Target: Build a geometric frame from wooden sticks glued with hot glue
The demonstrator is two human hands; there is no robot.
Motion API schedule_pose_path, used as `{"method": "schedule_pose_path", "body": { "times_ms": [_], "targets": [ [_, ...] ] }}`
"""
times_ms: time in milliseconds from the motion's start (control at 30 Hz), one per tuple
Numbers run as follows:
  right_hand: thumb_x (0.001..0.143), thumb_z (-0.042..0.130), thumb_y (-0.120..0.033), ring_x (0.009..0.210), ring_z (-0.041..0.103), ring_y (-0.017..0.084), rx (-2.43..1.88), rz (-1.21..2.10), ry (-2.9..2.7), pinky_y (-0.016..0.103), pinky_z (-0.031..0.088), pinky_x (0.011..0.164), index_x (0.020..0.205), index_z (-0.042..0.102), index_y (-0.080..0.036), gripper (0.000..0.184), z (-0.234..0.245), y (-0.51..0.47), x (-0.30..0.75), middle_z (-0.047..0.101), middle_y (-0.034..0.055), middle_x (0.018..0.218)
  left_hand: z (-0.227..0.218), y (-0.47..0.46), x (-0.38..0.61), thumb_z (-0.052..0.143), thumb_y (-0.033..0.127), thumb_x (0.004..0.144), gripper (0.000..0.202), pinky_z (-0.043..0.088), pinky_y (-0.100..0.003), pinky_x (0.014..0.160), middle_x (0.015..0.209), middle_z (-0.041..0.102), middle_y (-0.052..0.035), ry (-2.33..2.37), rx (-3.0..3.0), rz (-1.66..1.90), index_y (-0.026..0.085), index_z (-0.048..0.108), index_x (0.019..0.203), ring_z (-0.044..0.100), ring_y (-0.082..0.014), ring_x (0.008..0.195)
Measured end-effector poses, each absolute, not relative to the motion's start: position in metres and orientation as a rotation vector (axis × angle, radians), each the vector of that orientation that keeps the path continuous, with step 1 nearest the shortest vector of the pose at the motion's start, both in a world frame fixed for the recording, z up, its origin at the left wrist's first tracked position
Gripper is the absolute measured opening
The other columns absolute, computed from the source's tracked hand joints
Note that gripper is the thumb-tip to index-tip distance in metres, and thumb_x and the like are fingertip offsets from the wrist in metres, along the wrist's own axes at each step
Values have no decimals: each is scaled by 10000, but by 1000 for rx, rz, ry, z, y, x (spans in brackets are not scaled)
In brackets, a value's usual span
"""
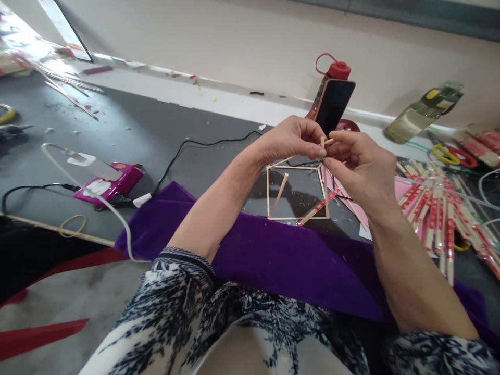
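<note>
My left hand (299, 136) pinches a short upright wooden stick (322, 141) above the back right corner of a square frame (267, 190) made of thin sticks. Close against it, my right hand (361, 159) has thumb and fingers bent in a pinch, and another thin stick end pokes out by its index finger. The fingers partly hide where these pieces meet. A single stick (280, 192) slants up at the frame's left side. Across the front right of the frame lies a chopstick in a red-printed wrapper (318, 208).
Wrapped chopsticks (433, 208) are heaped at the right. Behind my hands a phone (335, 104) leans on a red-capped bottle (339, 70); a green bottle (424, 112) tilts nearby. Purple cloth (289, 250) covers the front edge. Cables run from a magenta power strip (111, 182).
</note>
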State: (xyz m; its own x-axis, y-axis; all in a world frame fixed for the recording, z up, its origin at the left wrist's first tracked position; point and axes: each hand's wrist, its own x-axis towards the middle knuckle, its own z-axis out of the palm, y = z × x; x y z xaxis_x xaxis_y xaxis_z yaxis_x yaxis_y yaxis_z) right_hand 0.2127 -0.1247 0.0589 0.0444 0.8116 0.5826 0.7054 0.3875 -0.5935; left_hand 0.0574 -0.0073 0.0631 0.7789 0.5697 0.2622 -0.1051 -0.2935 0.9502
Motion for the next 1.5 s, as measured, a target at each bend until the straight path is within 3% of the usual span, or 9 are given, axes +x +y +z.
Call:
{"method": "schedule_pose_path", "body": {
  "times_ms": [333,567,767,1500],
  "targets": [
    [802,670,-203,792,706,183,-1371,7,-1734,308,558,677,1168,616,-252,373,57,-123,212,739,23,910,62,-6,57,760,152,683,133,513,-279,724,717,669,-17,331,1751,688,116,668,771,639,-120,738],
    [806,650,-168,739,681,152,-1313,-42,-1767,287,547,657,1187,622,-247,390,56,-123,214,723,12,888,66,-5,53,783,149,659,243,537,-264,769,840,713,-25,272,1732,687,119,692,883,675,-136,821],
    [812,640,-159,710,665,145,-1316,-42,-1782,289,548,644,1194,627,-260,395,57,-123,215,716,9,886,66,-7,52,751,189,725,177,540,-267,761,798,708,-26,303,1725,681,125,692,879,683,-136,812],
    [824,649,-182,675,648,148,-1290,-50,-1803,289,542,600,1225,632,-287,415,56,-123,216,711,12,882,68,-6,49,770,262,725,198,529,-277,760,764,697,-20,321,1724,712,139,678,851,673,-126,772]
  ]
}}
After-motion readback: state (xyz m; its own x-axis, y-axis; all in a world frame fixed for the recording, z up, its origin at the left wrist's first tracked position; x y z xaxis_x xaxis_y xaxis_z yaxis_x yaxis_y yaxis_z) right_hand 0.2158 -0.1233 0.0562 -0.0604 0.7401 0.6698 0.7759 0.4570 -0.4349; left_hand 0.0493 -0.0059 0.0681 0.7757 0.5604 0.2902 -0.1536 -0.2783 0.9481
